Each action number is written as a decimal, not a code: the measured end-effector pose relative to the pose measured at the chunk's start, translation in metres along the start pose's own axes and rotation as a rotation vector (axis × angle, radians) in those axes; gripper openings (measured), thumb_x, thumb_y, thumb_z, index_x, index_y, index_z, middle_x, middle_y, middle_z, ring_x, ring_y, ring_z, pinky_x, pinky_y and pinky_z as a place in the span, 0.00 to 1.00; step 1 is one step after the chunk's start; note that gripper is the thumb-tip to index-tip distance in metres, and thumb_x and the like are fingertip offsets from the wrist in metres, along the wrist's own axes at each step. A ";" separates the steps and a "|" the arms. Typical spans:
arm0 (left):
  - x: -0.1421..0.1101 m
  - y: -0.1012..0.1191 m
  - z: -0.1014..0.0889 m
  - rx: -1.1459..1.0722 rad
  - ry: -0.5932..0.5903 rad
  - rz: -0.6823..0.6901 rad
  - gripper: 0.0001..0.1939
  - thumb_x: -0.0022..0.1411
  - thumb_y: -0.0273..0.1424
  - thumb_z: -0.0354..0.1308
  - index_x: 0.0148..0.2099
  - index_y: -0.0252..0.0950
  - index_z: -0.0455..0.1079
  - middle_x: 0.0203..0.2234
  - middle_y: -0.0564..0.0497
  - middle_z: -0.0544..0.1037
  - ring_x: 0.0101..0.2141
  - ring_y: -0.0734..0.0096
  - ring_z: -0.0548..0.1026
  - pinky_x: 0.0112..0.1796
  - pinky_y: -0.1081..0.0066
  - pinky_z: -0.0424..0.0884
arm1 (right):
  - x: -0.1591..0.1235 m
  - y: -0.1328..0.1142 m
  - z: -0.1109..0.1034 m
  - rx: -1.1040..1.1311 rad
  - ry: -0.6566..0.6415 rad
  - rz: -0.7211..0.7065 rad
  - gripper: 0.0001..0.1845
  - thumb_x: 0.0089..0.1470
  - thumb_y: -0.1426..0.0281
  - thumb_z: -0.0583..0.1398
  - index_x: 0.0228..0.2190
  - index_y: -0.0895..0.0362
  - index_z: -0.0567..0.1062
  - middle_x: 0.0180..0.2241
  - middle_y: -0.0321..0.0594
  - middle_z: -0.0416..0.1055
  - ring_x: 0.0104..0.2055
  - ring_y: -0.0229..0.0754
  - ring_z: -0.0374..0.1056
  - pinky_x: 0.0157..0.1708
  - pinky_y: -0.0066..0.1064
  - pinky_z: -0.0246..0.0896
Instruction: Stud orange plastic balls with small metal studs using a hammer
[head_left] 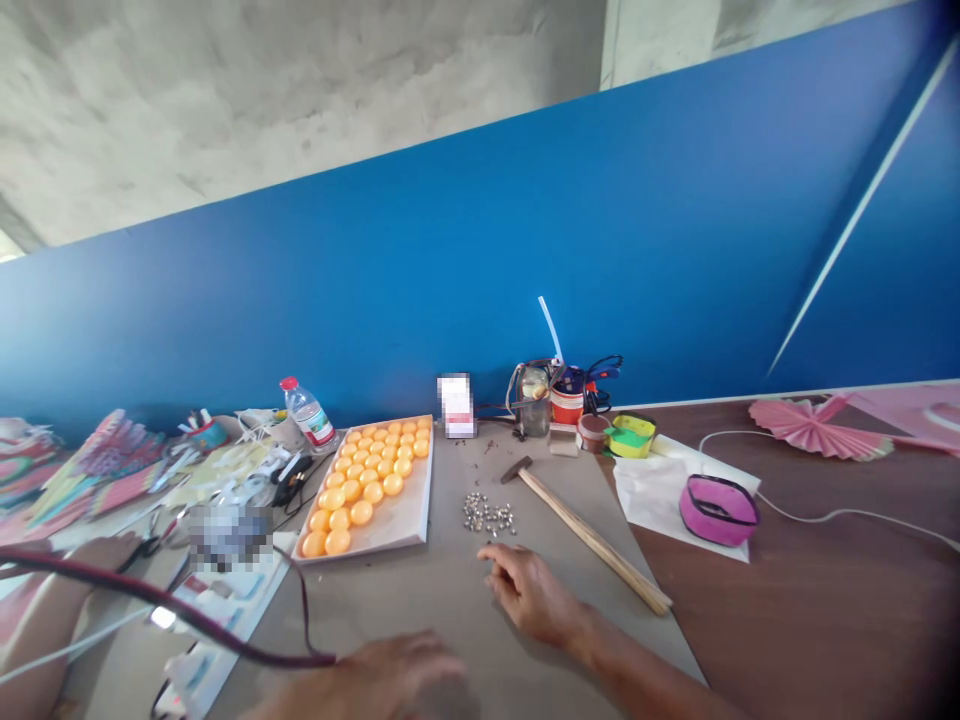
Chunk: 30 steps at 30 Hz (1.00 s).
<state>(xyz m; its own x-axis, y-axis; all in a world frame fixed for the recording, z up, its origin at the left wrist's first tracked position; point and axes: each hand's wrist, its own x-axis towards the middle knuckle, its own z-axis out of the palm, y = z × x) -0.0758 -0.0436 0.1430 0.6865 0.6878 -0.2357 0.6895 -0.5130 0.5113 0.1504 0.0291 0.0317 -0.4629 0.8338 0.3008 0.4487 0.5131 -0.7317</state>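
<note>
Grey mat on brn table, blue partition, conc. wall, L grip & R grip: can't tell

One hammer, one water bottle, one ball tray

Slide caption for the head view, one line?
Right hand near small metal parts, left hand blurred, with a hammer and a tray of orange balls on a grey surface.
</note>
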 end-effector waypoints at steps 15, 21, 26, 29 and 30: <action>0.152 -0.086 0.010 -0.286 0.983 -0.213 0.16 0.59 0.34 0.48 0.48 0.34 0.60 0.44 0.42 0.70 0.45 0.65 0.69 0.47 0.63 0.64 | 0.006 0.019 -0.001 -0.024 0.141 0.091 0.16 0.51 0.75 0.51 0.43 0.57 0.68 0.26 0.39 0.71 0.33 0.42 0.65 0.33 0.30 0.57; 0.146 -0.102 -0.019 0.009 0.973 -0.288 0.15 0.59 0.30 0.46 0.48 0.36 0.63 0.44 0.44 0.70 0.47 0.63 0.67 0.48 0.62 0.63 | 0.009 0.028 -0.006 -0.057 0.207 0.127 0.17 0.51 0.76 0.50 0.44 0.59 0.67 0.27 0.40 0.70 0.30 0.40 0.65 0.30 0.29 0.58; 0.121 -0.135 -0.049 0.313 0.629 -0.650 0.20 0.57 0.34 0.47 0.52 0.37 0.63 0.52 0.40 0.62 0.47 0.54 0.67 0.46 0.59 0.62 | 0.010 0.029 -0.006 -0.089 0.204 0.090 0.17 0.52 0.75 0.50 0.45 0.58 0.66 0.28 0.40 0.70 0.31 0.41 0.64 0.31 0.30 0.58; 0.115 -0.146 -0.049 0.429 0.453 -0.725 0.22 0.57 0.35 0.46 0.54 0.37 0.61 0.49 0.38 0.66 0.48 0.49 0.66 0.44 0.57 0.62 | 0.010 0.028 -0.007 -0.120 0.209 0.072 0.17 0.52 0.75 0.50 0.45 0.58 0.66 0.29 0.40 0.71 0.31 0.41 0.64 0.32 0.30 0.58; 0.115 -0.148 -0.047 0.443 0.442 -0.733 0.23 0.58 0.33 0.45 0.56 0.36 0.58 0.48 0.37 0.67 0.47 0.49 0.67 0.44 0.56 0.62 | 0.010 0.028 -0.008 -0.132 0.213 0.069 0.17 0.53 0.75 0.50 0.45 0.58 0.66 0.29 0.41 0.71 0.32 0.41 0.64 0.33 0.30 0.58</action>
<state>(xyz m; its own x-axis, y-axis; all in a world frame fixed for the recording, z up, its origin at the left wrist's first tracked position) -0.1101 0.1357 0.0792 -0.0357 0.9993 0.0066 0.9992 0.0358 -0.0194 0.1644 0.0536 0.0186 -0.2621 0.8848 0.3852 0.5761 0.4637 -0.6731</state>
